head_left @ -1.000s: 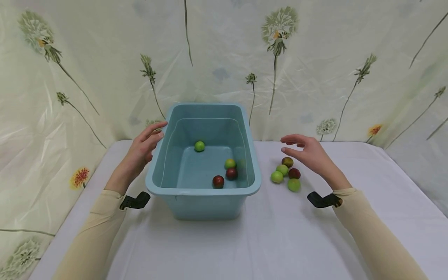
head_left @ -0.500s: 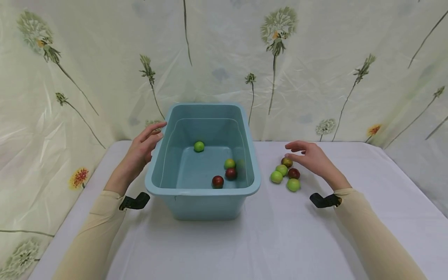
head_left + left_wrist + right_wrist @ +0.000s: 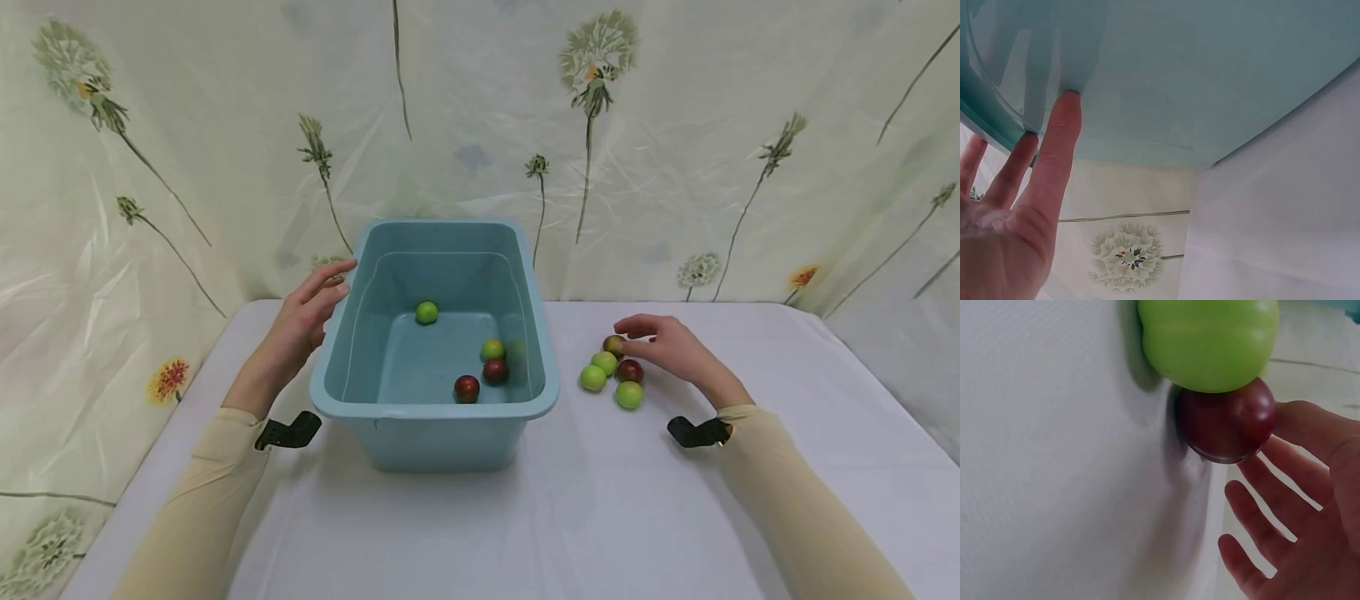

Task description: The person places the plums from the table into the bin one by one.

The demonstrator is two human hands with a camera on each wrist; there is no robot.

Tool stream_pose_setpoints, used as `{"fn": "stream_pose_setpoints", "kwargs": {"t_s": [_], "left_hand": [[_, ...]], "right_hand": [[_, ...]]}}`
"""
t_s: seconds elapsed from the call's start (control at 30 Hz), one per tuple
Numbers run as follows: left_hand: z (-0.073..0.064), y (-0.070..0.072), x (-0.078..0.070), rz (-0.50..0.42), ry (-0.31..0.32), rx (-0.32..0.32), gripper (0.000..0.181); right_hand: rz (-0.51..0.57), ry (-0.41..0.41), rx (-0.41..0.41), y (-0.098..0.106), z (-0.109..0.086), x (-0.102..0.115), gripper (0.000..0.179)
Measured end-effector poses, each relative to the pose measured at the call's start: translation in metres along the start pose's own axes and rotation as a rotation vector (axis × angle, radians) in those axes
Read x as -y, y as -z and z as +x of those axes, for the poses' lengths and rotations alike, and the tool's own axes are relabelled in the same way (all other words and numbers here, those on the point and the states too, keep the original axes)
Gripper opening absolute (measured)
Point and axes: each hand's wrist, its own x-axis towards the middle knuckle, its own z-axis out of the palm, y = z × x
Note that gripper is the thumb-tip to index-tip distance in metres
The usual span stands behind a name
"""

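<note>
A light blue plastic tub (image 3: 442,412) stands in the middle of the head view. My left hand (image 3: 302,323) is at its left side; in the left wrist view, extended fingers (image 3: 1054,150) meet the outer wall. My right hand (image 3: 671,346) is low over a small group of plums at the right. Its thumb and fingertips are around the rearmost reddish-brown plum (image 3: 613,344). In the right wrist view, a dark red plum (image 3: 1225,422) and a green plum (image 3: 1210,340) lie in front and hide that rear one; the fingers are spread, little bent.
Inside the tub lie two green plums, one green plum (image 3: 427,312) at the back, and two dark red plums, one dark red plum (image 3: 467,389) near the front. A white cloth (image 3: 615,517) covers the table. A flower-printed sheet (image 3: 465,108) hangs behind.
My right hand has come down and slightly toward me and to the right, onto the rear plum. The left hand, tub and plums stay in place.
</note>
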Motion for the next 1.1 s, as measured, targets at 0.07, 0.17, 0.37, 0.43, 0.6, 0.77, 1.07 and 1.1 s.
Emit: {"fn": "stream_pose_setpoints", "kwargs": {"t_s": [0.07, 0.17, 0.37, 0.43, 0.6, 0.77, 1.07, 1.1], "left_hand": [[0.0001, 0.0001, 0.0005, 0.000, -0.004, -0.002, 0.051], [0.0000, 0.0000, 0.0008, 0.002, -0.005, -0.005, 0.050], [-0.0006, -0.0001, 0.0008, 0.010, -0.006, -0.012, 0.050], [-0.0009, -0.0002, 0.0006, 0.015, -0.008, -0.014, 0.050], [-0.0007, -0.0005, 0.0004, 0.013, -0.008, -0.013, 0.049], [-0.0008, -0.0007, 0.0001, 0.010, -0.005, -0.013, 0.050], [-0.0005, -0.0007, 0.0006, 0.002, -0.010, -0.009, 0.050], [-0.0003, -0.0007, 0.0005, 0.000, -0.010, -0.008, 0.050]], "right_hand": [[0.013, 0.003, 0.014, -0.0009, 0.0006, -0.0025, 0.045], [0.027, 0.005, 0.028, -0.0030, 0.0024, -0.0067, 0.044], [0.034, -0.015, 0.042, -0.0048, 0.0050, -0.0089, 0.046], [0.030, -0.020, 0.042, -0.0047, 0.0057, -0.0091, 0.047], [0.030, -0.025, 0.042, -0.0041, 0.0059, -0.0096, 0.046], [0.036, -0.015, 0.036, -0.0049, 0.0051, -0.0100, 0.045], [0.049, 0.007, -0.005, -0.0051, 0.0064, -0.0037, 0.045], [0.052, 0.014, -0.010, -0.0046, 0.0063, -0.0020, 0.044]]}}
